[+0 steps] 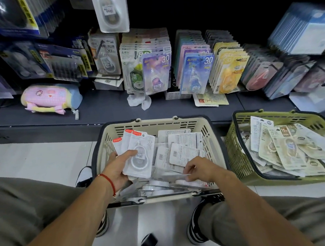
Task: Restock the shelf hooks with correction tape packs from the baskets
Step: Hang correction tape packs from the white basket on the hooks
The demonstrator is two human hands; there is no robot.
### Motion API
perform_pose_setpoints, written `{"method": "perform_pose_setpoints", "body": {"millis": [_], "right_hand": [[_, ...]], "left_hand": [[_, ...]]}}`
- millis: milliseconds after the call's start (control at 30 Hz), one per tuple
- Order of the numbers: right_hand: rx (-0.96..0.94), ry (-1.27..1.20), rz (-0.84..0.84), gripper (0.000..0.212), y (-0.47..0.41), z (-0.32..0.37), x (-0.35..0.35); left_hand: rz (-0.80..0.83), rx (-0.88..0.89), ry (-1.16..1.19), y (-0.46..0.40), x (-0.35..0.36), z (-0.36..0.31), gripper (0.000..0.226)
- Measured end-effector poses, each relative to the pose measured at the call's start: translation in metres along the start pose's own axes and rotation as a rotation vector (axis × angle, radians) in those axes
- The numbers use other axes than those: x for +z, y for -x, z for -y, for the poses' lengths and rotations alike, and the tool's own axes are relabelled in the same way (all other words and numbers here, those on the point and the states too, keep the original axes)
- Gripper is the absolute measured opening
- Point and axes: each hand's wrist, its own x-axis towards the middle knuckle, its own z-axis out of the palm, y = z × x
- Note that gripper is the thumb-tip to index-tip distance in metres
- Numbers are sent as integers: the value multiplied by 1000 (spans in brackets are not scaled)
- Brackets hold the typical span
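The left hand (120, 169) grips a small fan of white correction tape packs (138, 153), thumb across the front of the topmost blister and fingers curled behind; red labels show at the tops of the fanned cards. The right hand (198, 170) reaches down into the beige basket (158, 123), its fingers curled and pinching the edge of a clear-fronted pack (179, 181) near the basket's near wall. Both hands are over this basket, which is filled with more loose packs (181, 150), many lying back side up with barcodes showing. To the right, just beside it, a green basket (235, 156) holds a heap of cream-coloured packs (288, 148). Beyond the baskets, the dark shelf (99, 110) carries rows of hanging tape packs (156, 73) on hooks, and a pastel pouch (50, 97) lies on its left part.
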Motion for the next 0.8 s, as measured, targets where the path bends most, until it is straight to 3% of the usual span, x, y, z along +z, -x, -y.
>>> {"method": "perform_pose_setpoints", "body": {"millis": [67,233,300,333,400,533,633,733,800], "right_hand": [[-31,-10,-91,7,3,6,-7],[-144,-48,-453,32,12,41,-36],[-211,-107,-512,12,17,61,-47],[-251,-166,-510,8,19,70,-51],[-311,-309,-479,21,20,85,-54],[-160,-687,-372,16,24,112,-63],[-164,-971,-196,35,32,118,-80],[-305,-1009,-50,16,39,121,-97],[-330,-943,-114,13,40,129,-108]], "left_hand": [[-39,56,-14,2,1,1,60],[-66,327,-280,6,14,0,59],[-38,456,-457,10,23,-3,61],[-10,507,-516,13,27,-5,63],[60,578,-579,17,35,-9,67],[156,598,-575,25,40,-20,75],[194,586,-504,28,38,-31,71],[206,570,-392,27,35,-45,65],[223,553,-290,28,37,-58,65]]}}
